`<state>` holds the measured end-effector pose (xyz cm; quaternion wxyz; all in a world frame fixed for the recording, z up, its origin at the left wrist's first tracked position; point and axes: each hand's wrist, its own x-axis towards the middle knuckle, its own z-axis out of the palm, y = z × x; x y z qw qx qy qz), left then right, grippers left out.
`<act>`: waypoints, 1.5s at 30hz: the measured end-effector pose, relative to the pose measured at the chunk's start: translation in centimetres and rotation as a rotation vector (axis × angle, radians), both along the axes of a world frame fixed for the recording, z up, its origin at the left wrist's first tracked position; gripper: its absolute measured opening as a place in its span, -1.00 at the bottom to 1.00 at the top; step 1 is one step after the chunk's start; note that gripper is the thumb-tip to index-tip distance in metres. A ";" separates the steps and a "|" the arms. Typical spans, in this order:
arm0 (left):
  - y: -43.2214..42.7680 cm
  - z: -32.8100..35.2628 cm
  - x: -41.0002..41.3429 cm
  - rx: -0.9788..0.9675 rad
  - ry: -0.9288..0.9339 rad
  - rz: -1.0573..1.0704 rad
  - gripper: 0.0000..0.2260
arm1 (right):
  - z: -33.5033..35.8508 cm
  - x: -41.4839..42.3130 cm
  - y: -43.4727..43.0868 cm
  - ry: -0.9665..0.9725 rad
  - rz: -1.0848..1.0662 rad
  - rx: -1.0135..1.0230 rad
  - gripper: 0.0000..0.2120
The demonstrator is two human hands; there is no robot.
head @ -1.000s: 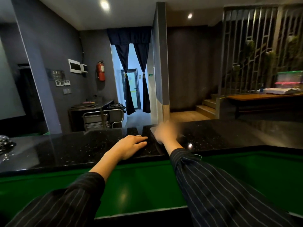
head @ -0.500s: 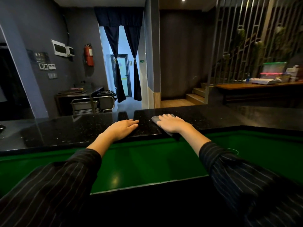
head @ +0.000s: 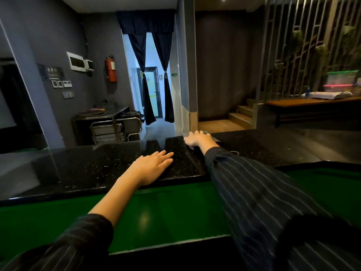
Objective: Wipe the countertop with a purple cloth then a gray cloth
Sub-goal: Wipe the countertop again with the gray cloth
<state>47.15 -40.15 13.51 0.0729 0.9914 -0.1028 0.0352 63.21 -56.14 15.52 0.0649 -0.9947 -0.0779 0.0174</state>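
Observation:
A black speckled countertop (head: 93, 169) runs across the view above a green lower surface. My left hand (head: 152, 165) lies flat on it near the front edge, fingers straight. My right hand (head: 197, 138) is stretched out to the counter's far edge and presses flat on a gray cloth (head: 214, 138). Only thin edges of the cloth show around the hand. No purple cloth is in view.
A green surface (head: 156, 212) sits below the counter in front of me. A glass panel (head: 29, 106) stands at the counter's left. Beyond are a metal cart (head: 115, 130), a curtained doorway, steps and a wooden table (head: 312, 102) with containers.
My right hand has slid the gray cloth away from me, from the front part of the counter to its far edge. My left hand stays flat in place.

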 end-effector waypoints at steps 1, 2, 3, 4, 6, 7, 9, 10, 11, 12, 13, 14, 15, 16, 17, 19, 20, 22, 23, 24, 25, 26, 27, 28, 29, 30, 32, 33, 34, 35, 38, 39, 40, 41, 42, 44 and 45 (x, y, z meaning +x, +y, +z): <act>0.0 0.0 0.0 0.000 -0.007 0.000 -0.58 | 0.0 0.3 1.4 -0.010 0.016 -0.005 -0.44; 0.1 0.1 0.0 0.002 -0.014 0.003 -0.58 | 0.0 0.3 2.9 -0.017 0.052 -0.012 -0.44; 0.1 0.2 0.0 0.002 -0.021 0.005 -0.59 | 0.0 0.1 4.3 -0.020 0.102 -0.022 -0.44; 0.1 0.2 0.0 -0.003 -0.025 0.004 -0.59 | -0.1 -0.2 5.5 -0.019 0.159 -0.031 -0.44; 0.0 0.4 -0.3 -0.016 -0.017 0.000 -0.59 | -0.2 -0.9 6.7 -0.005 0.266 -0.043 -0.45; -0.1 0.4 -0.4 -0.020 -0.009 -0.003 -0.59 | -0.2 -1.1 6.5 0.006 0.313 -0.049 -0.45; -0.1 0.5 -0.6 -0.026 0.001 -0.002 -0.60 | 0.2 -0.9 4.7 0.041 0.371 -0.047 -0.45; -0.1 0.5 -0.7 -0.027 0.002 0.001 -0.60 | 0.4 -0.7 3.2 0.058 0.366 -0.038 -0.46; -0.1 0.5 -0.7 -0.024 0.001 0.002 -0.60 | 0.6 -0.3 1.5 0.070 0.335 -0.024 -0.46; -0.1 0.4 -0.7 -0.023 0.001 0.000 -0.60 | 0.6 0.2 -0.3 0.080 0.290 -0.009 -0.45; -0.1 0.3 -0.6 -0.026 -0.001 -0.002 -0.60 | 0.6 0.7 -2.1 0.086 0.241 0.001 -0.44; 0.0 0.3 -0.5 -0.034 -0.003 -0.003 -0.60 | 0.6 1.1 -3.7 0.087 0.197 0.002 -0.43; 0.1 0.3 -0.4 -0.042 -0.005 -0.003 -0.60 | 0.5 1.3 -4.8 0.088 0.161 0.000 -0.42; 0.2 0.3 -0.3 -0.052 -0.005 -0.004 -0.60 | 0.3 1.2 -5.4 0.084 0.134 0.001 -0.42; 0.4 0.2 -0.2 -0.065 -0.007 -0.004 -0.61 | 0.1 0.9 -5.6 0.073 0.111 0.004 -0.42; 0.6 0.2 0.0 -0.099 -0.020 -0.001 -0.62 | -0.2 -0.5 -5.4 0.046 0.074 0.010 -0.42; 0.7 0.2 0.1 -0.109 -0.029 0.003 -0.63 | -0.3 -1.4 -5.3 0.036 0.069 0.010 -0.42; 0.7 0.2 0.2 -0.117 -0.036 0.014 -0.64 | -0.5 -3.5 -5.3 0.018 0.114 0.003 -0.42; 0.7 0.2 0.1 -0.120 -0.035 0.016 -0.64 | -0.5 -4.7 -5.4 0.007 0.167 -0.004 -0.43; 0.7 0.2 0.0 -0.122 -0.031 0.017 -0.64 | -0.6 -5.9 -5.8 -0.002 0.236 -0.014 -0.44; 0.6 0.2 -0.1 -0.120 -0.029 0.020 -0.64 | -0.8 -6.9 -6.4 -0.009 0.308 -0.022 -0.44; 0.6 0.1 -0.2 -0.109 -0.032 0.027 -0.64 | -0.9 -7.8 -7.2 -0.017 0.372 -0.023 -0.45; 0.6 0.1 -0.2 -0.091 -0.033 0.034 -0.63 | -1.0 -8.4 -8.3 -0.022 0.421 -0.015 -0.45; 0.5 0.1 -0.3 -0.072 -0.032 0.043 -0.63 | -1.1 -8.9 -9.5 -0.014 0.447 -0.001 -0.45; 0.5 0.1 -0.5 -0.057 -0.031 0.055 -0.62 | -1.1 -9.1 -10.7 0.004 0.451 0.013 -0.45; 0.4 0.1 -0.6 -0.046 -0.034 0.068 -0.62 | -1.0 -9.2 -11.7 0.024 0.440 0.021 -0.45; 0.0 0.0 -0.9 -0.033 -0.051 0.089 -0.62 | -0.7 -8.7 -12.7 0.039 0.388 0.019 -0.46; -0.2 0.0 -1.0 -0.031 -0.058 0.098 -0.62 | -0.6 -8.2 -12.8 0.040 0.347 0.014 -0.46; -0.4 0.0 -1.1 -0.028 -0.063 0.105 -0.62 | -0.5 -7.7 -12.7 0.038 0.296 0.012 -0.46; -0.5 0.0 -1.3 -0.023 -0.070 0.110 -0.62 | -0.4 -7.2 -12.6 0.028 0.238 0.013 -0.46; -0.7 0.1 -1.6 -0.028 -0.119 0.131 -0.62 | -0.7 -6.2 -11.4 -0.018 0.065 0.013 -0.45; -0.6 0.2 -1.6 -0.037 -0.144 0.137 -0.63 | -0.7 -6.4 -10.8 -0.020 0.019 0.010 -0.44; -0.5 0.4 -1.6 -0.043 -0.169 0.138 -0.64 | -0.6 -6.8 -10.1 -0.017 -0.003 0.005 -0.43; -0.4 0.4 -1.6 -0.048 -0.189 0.135 -0.65 | -0.6 -7.4 -9.4 -0.018 0.008 0.002 -0.41; -0.2 0.4 -1.6 -0.054 -0.200 0.129 -0.65 | -0.7 -8.0 -8.8 -0.027 0.051 0.002 -0.42; 0.1 0.3 -1.5 -0.063 -0.192 0.110 -0.66 | -1.1 -9.5 -8.2 -0.054 0.191 0.010 -0.44; 0.3 0.2 -1.5 -0.068 -0.176 0.101 -0.66 | -1.4 -10.2 -8.4 -0.065 0.256 0.018 -0.45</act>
